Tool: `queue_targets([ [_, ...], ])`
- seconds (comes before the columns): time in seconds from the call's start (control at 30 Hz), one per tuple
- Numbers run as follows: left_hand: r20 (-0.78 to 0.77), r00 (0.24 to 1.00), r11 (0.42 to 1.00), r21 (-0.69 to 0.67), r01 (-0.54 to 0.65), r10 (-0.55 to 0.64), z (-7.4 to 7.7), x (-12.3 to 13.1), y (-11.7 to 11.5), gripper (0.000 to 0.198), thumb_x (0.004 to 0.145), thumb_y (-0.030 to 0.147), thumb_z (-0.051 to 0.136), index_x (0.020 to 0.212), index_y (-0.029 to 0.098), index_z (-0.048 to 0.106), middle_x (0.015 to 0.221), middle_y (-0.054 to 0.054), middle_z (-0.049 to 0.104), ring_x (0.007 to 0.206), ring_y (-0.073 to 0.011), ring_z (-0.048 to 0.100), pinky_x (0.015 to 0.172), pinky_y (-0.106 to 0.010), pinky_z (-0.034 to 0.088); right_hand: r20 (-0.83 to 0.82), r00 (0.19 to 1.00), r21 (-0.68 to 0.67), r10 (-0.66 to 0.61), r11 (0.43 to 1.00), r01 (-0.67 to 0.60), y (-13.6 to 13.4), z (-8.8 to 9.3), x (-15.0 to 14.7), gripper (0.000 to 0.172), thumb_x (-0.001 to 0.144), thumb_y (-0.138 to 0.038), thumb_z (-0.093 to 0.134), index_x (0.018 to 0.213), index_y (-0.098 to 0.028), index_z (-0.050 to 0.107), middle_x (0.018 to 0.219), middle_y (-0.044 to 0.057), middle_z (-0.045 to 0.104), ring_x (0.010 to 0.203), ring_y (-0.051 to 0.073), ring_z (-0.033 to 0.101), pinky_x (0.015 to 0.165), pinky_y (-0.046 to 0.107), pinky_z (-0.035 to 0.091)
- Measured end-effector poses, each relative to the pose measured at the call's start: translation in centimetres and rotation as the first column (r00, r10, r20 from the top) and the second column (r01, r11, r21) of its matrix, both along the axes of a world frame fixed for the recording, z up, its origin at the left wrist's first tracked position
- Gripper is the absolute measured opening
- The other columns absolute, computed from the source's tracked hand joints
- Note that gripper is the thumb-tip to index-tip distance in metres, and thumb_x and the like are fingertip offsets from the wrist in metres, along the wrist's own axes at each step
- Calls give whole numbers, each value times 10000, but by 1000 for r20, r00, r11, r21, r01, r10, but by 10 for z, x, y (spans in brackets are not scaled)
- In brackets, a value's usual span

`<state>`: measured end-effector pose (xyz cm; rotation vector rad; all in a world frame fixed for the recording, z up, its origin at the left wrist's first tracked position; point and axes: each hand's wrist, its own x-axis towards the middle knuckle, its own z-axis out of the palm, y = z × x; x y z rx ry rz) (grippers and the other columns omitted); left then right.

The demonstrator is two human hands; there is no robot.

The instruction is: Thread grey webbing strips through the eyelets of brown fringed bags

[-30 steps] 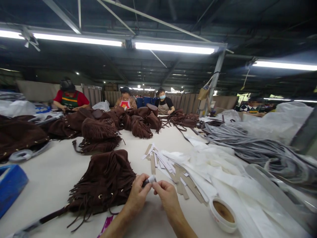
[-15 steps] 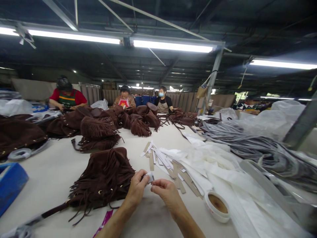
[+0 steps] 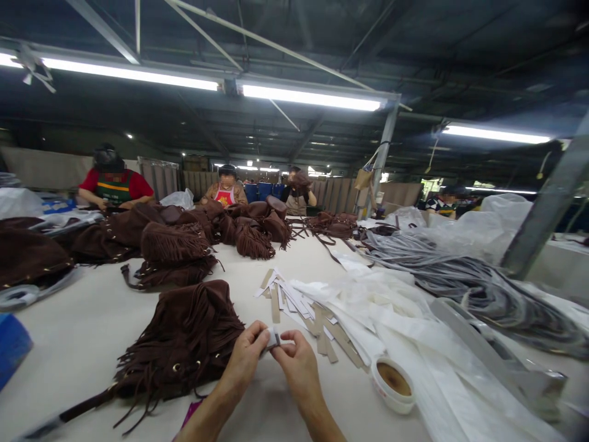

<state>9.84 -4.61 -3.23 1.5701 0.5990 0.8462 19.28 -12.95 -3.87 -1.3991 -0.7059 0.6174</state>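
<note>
A small white folded piece, like paper or card with a dark edge, is pinched between the thumb and fingers of my left hand. My right hand closes its thumb and fingertips on the piece's right edge. Both hands are just above the table, close together. Beside my left hand lies a dark brown fringed bag with gold eyelets, its wrapped strap running toward the lower left. A purple packet shows partly behind my left forearm.
White and beige strips lie ahead of my hands. On the right are a tub of brown paste, white sheeting and grey wrapped straps. More brown bags are piled at the back, where co-workers sit. A blue box stands left.
My right hand has turned more upright and come closer to my left around the white piece. A masked co-worker opposite has raised a brown item. The view has shifted slightly right.
</note>
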Motion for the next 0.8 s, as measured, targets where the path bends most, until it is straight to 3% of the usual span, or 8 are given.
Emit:
queue_targets([
  [0.17, -19, 1000, 996, 87, -2, 4, -4, 0, -2, 356, 768, 534, 531, 716, 182, 527, 630, 41, 428, 610, -127, 374, 577, -229, 312, -44, 999, 92, -10, 996, 14, 2, -10, 1, 395, 613, -412, 753, 879, -186, 567, 638, 18, 709, 656, 221, 651, 605, 283, 447],
  [0.37, -118, 987, 959, 275, -75, 111, -7, -1, -2, 340, 834, 505, 456, 792, 206, 611, 706, 12, 544, 711, -172, 481, 678, -255, 366, -45, 997, 61, -61, 996, 64, 3, -13, 3, 389, 621, -367, 734, 911, -178, 555, 685, 19, 701, 680, 209, 629, 626, 286, 450],
  [0.5, -219, 947, 923, 358, -145, 234, -5, -4, -6, 344, 839, 495, 436, 851, 234, 659, 788, -17, 599, 849, -232, 511, 814, -321, 367, 41, 983, 63, -181, 982, 178, -2, -7, 5, 269, 547, -307, 778, 667, -185, 570, 642, -17, 614, 685, 175, 552, 637, 262, 418],
  [0.6, -244, 927, 907, 383, -177, 284, -3, -4, -11, 341, 838, 479, 427, 891, 249, 673, 816, -30, 616, 897, -257, 517, 902, -382, 341, -128, 988, 37, -90, 995, 95, -8, -2, 3, 290, 538, -286, 772, 493, -180, 506, 494, -65, 456, 531, 97, 390, 508, 227, 319],
  [0.73, -235, 928, 883, 439, -165, 290, 1, -2, -18, 283, 830, 435, 449, 865, 264, 672, 768, -16, 620, 861, -249, 532, 945, -418, 317, -390, 920, -15, 30, 999, -39, -12, -1, -3, 254, 570, -321, 718, 557, -178, 508, 477, -95, 382, 400, 35, 196, 391, 210, 104],
  [0.8, -219, 929, 872, 458, -171, 297, 0, -1, -20, 270, 835, 421, 455, 868, 265, 672, 787, -20, 629, 866, -249, 531, 941, -422, 315, -483, 872, -8, 74, 996, -90, -14, -3, -6, 268, 592, -359, 680, 593, -198, 465, 486, -105, 373, 379, 24, 142, 383, 199, 67],
])
